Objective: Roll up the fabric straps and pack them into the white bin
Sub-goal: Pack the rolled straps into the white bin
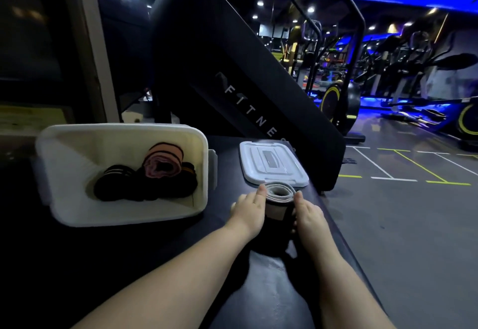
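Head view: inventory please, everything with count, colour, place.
white bin: one, white, left on the bench
black rolls: several, count unclear, black, inside the bin
pink roll: one, pink, in the bin beside them
lid: one, white, on the bench right of the bin
part-rolled strap: one, grey-beige, between the hands, before the lid
bench: one, dark, under everything
stair machine: one, black, behind the bench
exercise bikes: two seen, yellow-rimmed, far right
left hand: holds the strap's left side
right hand: holds its right side
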{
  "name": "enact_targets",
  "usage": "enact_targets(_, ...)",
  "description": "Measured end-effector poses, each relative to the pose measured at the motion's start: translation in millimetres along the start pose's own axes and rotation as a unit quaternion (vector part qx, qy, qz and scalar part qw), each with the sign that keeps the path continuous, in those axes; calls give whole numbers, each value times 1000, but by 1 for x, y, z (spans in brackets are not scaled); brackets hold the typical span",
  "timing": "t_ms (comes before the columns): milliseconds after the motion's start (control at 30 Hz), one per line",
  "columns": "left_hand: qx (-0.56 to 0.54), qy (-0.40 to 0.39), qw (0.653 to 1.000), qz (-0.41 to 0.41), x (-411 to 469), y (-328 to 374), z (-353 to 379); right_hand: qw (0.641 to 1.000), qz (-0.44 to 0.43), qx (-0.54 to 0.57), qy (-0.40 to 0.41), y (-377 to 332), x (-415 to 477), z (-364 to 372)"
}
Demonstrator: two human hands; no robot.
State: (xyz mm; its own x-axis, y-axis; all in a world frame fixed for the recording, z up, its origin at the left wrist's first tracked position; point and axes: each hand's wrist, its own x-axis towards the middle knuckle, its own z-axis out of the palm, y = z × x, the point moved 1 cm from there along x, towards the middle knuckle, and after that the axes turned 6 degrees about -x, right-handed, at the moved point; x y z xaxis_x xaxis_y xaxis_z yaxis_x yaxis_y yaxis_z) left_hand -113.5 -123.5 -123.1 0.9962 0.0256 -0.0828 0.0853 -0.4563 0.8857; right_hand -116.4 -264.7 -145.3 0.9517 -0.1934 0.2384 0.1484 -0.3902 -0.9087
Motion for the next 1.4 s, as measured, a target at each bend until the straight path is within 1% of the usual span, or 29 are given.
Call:
enact_targets(100,1,0,1000,1,-9,-10,-17,999,31,-2,-28,-10,-10,9)
enact_targets(233,13,5,1000,1,-18,-28,-42,992,89,10,-90,-21,-27,24)
enact_targets(333,19,3,1000,-14,-22,-42,-63,987,88,-22,-130,-33,-34,35)
enact_targets(400,-2,11,1000,-13,-28,-48,-78,981,93,-42,-162,-44,-41,45)
enact_targets(500,-30,29,999,3,-37,-58,-101,975,82,-28,-206,-61,-52,64)
enact_targets(733,-76,41,996,-10,-55,-85,-154,972,62,-14,-226,-94,-76,111)
enact_targets(833,-85,58,994,-23,-64,-96,-179,970,36,-23,-240,-105,-83,132)
enact_targets(900,-89,84,992,-27,-70,-101,-195,966,21,-20,-256,-113,-88,147)
enact_targets(1000,-98,136,986,-14,-74,-108,-216,965,-38,-27,-260,-122,-92,166)
enact_targets(1133,-112,211,970,44,-74,-114,-237,956,-155,-99,-227,-138,-95,185)
enact_targets(1200,-122,248,959,62,-75,-113,-245,949,-189,-135,-211,-149,-93,192)
enact_targets(1300,-160,252,952,73,-71,-109,-255,938,-231,-170,-196,-159,-82,204)
enact_targets(1400,-181,261,944,86,-63,-106,-263,915,-287,-226,-172,-164,-68,215)
